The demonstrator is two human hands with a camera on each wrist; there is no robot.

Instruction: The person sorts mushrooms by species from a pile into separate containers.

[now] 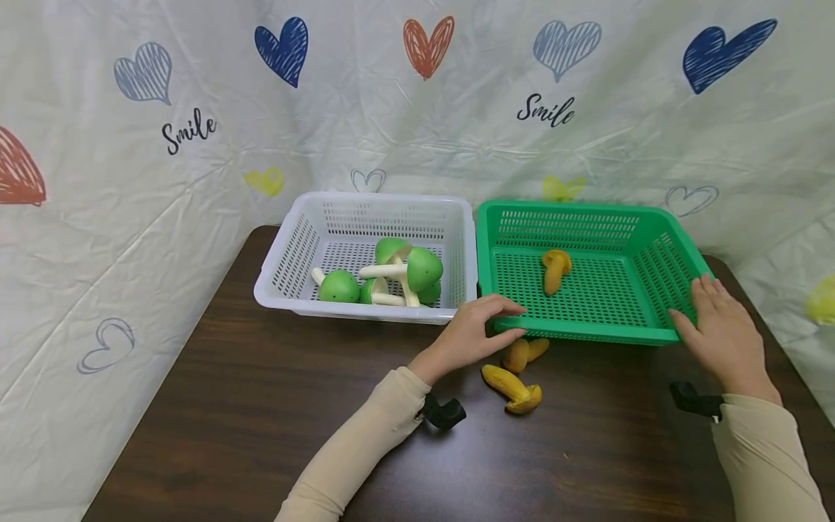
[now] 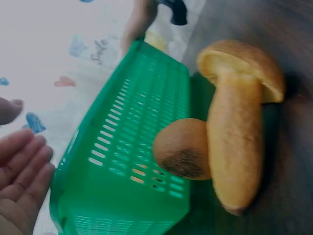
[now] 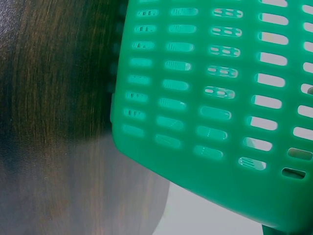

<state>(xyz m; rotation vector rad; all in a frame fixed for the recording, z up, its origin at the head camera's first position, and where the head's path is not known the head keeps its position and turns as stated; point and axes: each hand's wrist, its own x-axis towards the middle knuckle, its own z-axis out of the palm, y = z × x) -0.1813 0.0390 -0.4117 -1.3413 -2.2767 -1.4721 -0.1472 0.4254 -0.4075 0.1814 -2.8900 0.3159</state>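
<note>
A green plastic basket (image 1: 580, 332) stands on the table with one brown-orange mushroom (image 1: 554, 272) inside. My left hand (image 1: 471, 328) is at its front left corner, thumb and fingers spread apart; the left wrist view shows straight fingers (image 2: 29, 166) beside the rim. On the basket's right rim rests my right hand (image 1: 727, 333), fingers extended and thumb by the front corner. In the right wrist view the slotted basket wall (image 3: 195, 107) covers most of that hand. Below the front rim lie a brown mushroom (image 1: 517, 355) and a yellow-brown mushroom (image 1: 515, 389).
To the left, a white basket (image 1: 365, 310) holds several green-capped mushrooms (image 1: 424, 270) with white stems. Both baskets stand side by side at the back of the dark wooden table (image 1: 261, 406). A pale cloth (image 1: 404, 109) printed with hearts hangs behind.
</note>
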